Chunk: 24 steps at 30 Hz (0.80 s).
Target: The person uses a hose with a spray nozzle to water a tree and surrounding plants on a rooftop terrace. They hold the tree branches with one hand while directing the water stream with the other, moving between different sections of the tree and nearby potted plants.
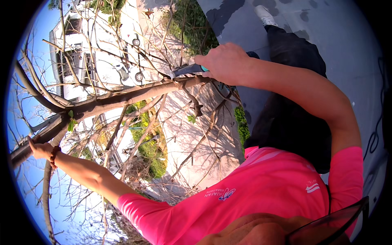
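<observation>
Left hand (40, 149) wrapped around the thick bare branch (122, 97) near its far end, fingers closed on the bark. The branch runs across the middle of the view toward the right hand (224, 62). It looks stiff, woody and fairly heavy; rough bark should give a sure hold, best on the thick part. Right hand clenched on the teal handle of a pruning saw (185, 70), whose blade rests against the branch. Pink sleeves, paved ground beyond.
</observation>
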### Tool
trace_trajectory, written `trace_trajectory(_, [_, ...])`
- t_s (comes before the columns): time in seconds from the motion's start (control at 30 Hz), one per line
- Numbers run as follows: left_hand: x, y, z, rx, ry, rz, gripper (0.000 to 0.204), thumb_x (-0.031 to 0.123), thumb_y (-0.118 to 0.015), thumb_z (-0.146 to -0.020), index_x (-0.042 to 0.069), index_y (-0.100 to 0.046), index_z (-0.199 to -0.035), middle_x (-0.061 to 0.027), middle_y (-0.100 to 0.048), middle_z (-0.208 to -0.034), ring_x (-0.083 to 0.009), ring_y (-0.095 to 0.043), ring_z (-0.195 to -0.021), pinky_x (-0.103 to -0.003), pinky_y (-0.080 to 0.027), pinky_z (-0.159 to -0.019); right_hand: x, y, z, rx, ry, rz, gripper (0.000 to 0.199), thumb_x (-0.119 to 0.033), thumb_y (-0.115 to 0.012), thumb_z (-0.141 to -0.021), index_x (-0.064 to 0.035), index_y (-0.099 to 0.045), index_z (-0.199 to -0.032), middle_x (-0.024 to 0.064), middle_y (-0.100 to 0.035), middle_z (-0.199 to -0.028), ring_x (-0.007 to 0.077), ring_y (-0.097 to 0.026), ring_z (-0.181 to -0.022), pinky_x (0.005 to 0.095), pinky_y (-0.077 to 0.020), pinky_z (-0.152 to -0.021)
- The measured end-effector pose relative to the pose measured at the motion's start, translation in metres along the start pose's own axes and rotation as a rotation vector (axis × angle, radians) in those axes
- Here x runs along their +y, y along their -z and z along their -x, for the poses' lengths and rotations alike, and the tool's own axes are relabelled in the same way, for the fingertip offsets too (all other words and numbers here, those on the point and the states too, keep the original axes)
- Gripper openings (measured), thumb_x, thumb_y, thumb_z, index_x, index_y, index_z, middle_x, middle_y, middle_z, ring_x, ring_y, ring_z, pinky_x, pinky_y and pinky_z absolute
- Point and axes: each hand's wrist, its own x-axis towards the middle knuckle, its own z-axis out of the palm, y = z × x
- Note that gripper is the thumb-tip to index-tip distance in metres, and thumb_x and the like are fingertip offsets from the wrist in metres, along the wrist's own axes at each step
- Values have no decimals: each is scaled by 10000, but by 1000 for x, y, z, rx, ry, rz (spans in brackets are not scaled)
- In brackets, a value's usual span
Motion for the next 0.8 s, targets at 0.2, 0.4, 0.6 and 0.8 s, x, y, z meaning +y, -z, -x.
trace_trajectory(0.2, [-11, -15, 17, -11, 21, 19, 322, 199, -860, -804, -80, -705, -761, -171, -716, -756, -241, -650, -708, -386, -531, -749, -9, -36, 8, -409, 136, 134, 307, -334, -750, -923, -109, -670, -1117, 125, -737, -867, 362, -735, -885, 504, -556, -725])
trace_trajectory(0.4, [-21, -3, -7, -53, -70, -35, 315, 185, -851, -812, -89, -706, -756, -174, -726, -774, -230, -645, -688, -379, -534, -718, -1, -6, 1, -56, 61, 22, 327, -351, -754, -924, -81, -662, -1085, 147, -726, -833, 390, -730, -854, 514, -550, -732])
trace_trajectory(0.6, [-9, -10, 11, -38, -34, -31, 309, 180, -835, -833, -99, -714, -777, -161, -722, -768, -225, -643, -683, -379, -537, -712, 5, -23, 3, -294, 109, 127, 322, -342, -733, -945, -88, -673, -1134, 148, -734, -854, 380, -732, -877, 507, -552, -733])
trace_trajectory(0.8, [-22, 40, -55, -219, -415, -241, 335, 220, -823, -853, -97, -732, -797, -151, -726, -765, -215, -659, -707, -374, -546, -716, -2, -13, 0, -126, 89, 45, 320, -348, -718, -962, -102, -676, -1162, 136, -733, -852, 373, -733, -890, 501, -554, -726])
